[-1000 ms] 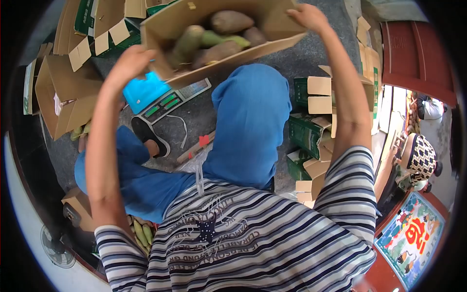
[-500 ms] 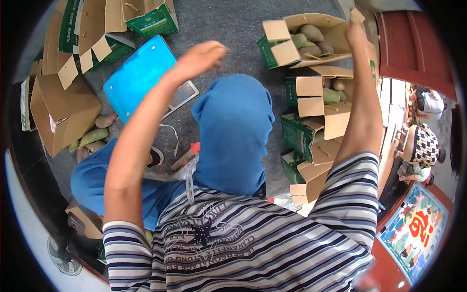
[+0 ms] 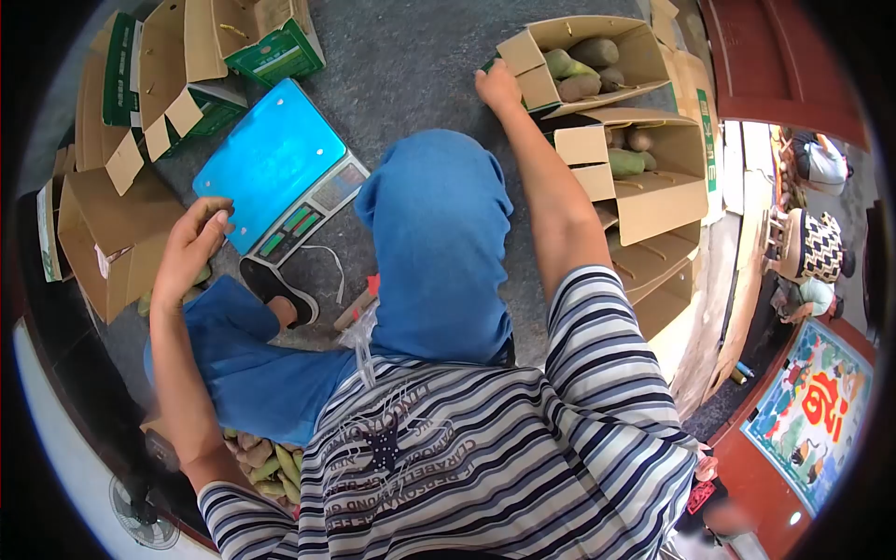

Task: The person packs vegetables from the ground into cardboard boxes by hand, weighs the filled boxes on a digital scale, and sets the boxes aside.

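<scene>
My left hand is held beside the lower left corner of the blue scale, fingers apart and nothing in them. The scale's platform is bare. At the upper right, my right hand has its fingers closed at the left end of an open cardboard box. Brownish and green tubers lie inside that box. Below it stands another open box with tubers in it.
Open boxes stand at the upper left, one big carton at the left. Green tubers lie behind my bent leg. A white cord lies near my foot. Other people are at the far right, beside a red board.
The box of tubers was carried from over the scale to the right and set down. My left hand moved back left to the scale; my right hand shifted to the box's left end.
</scene>
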Demonstrator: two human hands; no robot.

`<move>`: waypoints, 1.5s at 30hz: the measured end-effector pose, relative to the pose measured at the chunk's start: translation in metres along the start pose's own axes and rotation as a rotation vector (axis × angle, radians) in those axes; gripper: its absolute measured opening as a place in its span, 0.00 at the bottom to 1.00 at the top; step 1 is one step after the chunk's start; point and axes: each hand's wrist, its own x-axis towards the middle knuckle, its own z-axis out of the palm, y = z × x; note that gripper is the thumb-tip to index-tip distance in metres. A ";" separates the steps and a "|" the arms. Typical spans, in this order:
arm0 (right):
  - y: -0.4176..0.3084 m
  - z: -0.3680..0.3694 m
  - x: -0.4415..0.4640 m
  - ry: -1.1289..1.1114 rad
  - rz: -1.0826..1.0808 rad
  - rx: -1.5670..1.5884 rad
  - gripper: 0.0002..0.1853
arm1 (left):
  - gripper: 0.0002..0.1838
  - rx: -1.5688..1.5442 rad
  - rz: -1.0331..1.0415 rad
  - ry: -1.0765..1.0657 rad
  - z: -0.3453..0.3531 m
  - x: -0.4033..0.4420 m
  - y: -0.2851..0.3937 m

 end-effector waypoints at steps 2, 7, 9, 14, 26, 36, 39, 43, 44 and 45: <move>0.005 -0.002 -0.002 0.060 0.059 -0.046 0.24 | 0.14 0.130 0.030 0.032 0.003 0.005 -0.009; 0.019 -0.004 0.007 0.157 0.006 -0.017 0.22 | 0.14 0.129 0.000 0.060 0.010 0.005 -0.003; 0.024 -0.012 0.013 0.195 -0.035 -0.028 0.21 | 0.14 0.127 -0.018 0.088 0.009 0.002 -0.006; 0.037 -0.042 0.045 0.188 -0.038 -0.086 0.23 | 0.14 0.203 0.020 0.083 0.010 -0.003 0.005; 0.031 -0.021 0.030 -0.581 0.084 0.153 0.28 | 0.15 0.494 0.190 0.172 0.008 -0.023 0.018; -0.258 -0.009 -0.031 -0.133 -1.203 -0.219 0.16 | 0.16 0.596 0.236 0.200 0.010 -0.025 0.024; -0.296 0.011 -0.025 -0.180 -1.197 -0.375 0.18 | 0.16 0.582 0.218 0.219 0.005 -0.028 0.023; -0.310 0.060 0.010 -0.292 -1.128 -0.470 0.20 | 0.17 0.594 0.188 0.231 -0.004 -0.025 0.023; -0.309 0.066 0.021 -0.330 -1.124 -0.500 0.21 | 0.17 0.594 0.182 0.232 -0.005 -0.025 0.024; -0.311 0.057 0.022 -0.347 -1.079 -0.491 0.22 | 0.17 0.592 0.175 0.234 -0.006 -0.025 0.025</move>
